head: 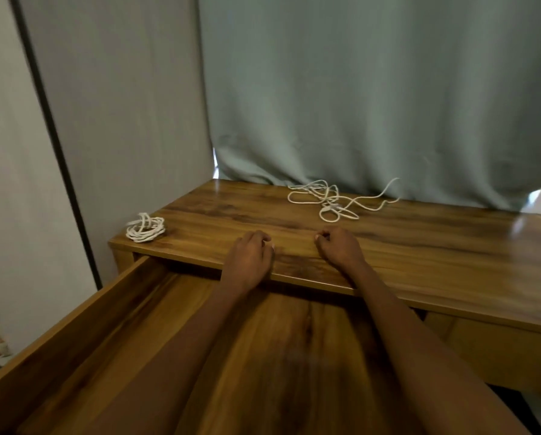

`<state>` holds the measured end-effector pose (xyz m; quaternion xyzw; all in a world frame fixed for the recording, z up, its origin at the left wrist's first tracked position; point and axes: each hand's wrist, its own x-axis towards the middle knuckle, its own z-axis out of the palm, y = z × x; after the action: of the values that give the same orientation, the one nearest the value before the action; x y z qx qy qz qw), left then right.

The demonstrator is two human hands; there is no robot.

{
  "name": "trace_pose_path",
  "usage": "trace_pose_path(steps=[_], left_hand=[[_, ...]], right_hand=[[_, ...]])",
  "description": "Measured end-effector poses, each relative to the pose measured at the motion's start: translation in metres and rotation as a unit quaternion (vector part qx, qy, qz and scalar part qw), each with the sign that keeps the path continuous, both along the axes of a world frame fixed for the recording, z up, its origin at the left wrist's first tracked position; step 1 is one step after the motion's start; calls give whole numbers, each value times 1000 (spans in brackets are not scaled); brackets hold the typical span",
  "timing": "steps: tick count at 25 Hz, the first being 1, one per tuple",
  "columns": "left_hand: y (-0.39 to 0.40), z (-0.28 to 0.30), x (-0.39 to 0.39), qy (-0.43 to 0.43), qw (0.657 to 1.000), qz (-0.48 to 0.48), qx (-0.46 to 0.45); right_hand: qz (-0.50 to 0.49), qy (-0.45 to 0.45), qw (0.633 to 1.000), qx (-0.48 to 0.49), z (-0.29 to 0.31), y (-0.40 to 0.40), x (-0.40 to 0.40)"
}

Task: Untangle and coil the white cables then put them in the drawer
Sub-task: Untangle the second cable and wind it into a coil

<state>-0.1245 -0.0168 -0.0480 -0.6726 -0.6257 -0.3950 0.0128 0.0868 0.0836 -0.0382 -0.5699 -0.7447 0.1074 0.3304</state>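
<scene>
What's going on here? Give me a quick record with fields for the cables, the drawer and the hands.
coiled cable: lies on the desk's left front corner
tangled cable: loose, at the back near the curtain
drawer: pulled open, no cable seen inside
left hand: fingers curled, holds nothing, on the desk
right hand: the same

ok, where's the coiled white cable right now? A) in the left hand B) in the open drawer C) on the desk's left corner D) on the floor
C: the coiled cable lies on the desktop at its left corner, apart from both hands; the visible part of the open drawer holds no cable.
</scene>
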Motion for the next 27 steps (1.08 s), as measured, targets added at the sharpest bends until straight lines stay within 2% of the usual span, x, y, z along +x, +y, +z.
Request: trace_pose_path(steps=[3,7,11,16,20,22,25,27], left_hand=[[25,7,37,6,998,-39,-38],[60,9,66,27,996,-55,-63],[85,-2,75,46,994,-48,-91],[88,-4,73,49,996,-51,-48],[84,-1,69,-28,999,-41,-20],[74,5,67,-96,995,-25,-2],[53,8,63,-199,979,-23,26],[34,8,59,-228,972,-46,21]], right_hand=[[-14,-81,996,28,-1,14,40],[-10,-198,980,-6,-3,41,52],[-27,-240,969,-44,-5,75,41],[-6,-244,969,-42,1,87,33],[37,-241,969,-47,-4,57,35],[52,-224,972,-41,-8,32,36],[51,-211,976,7,-14,-6,34],[59,-197,977,50,-13,-32,32]])
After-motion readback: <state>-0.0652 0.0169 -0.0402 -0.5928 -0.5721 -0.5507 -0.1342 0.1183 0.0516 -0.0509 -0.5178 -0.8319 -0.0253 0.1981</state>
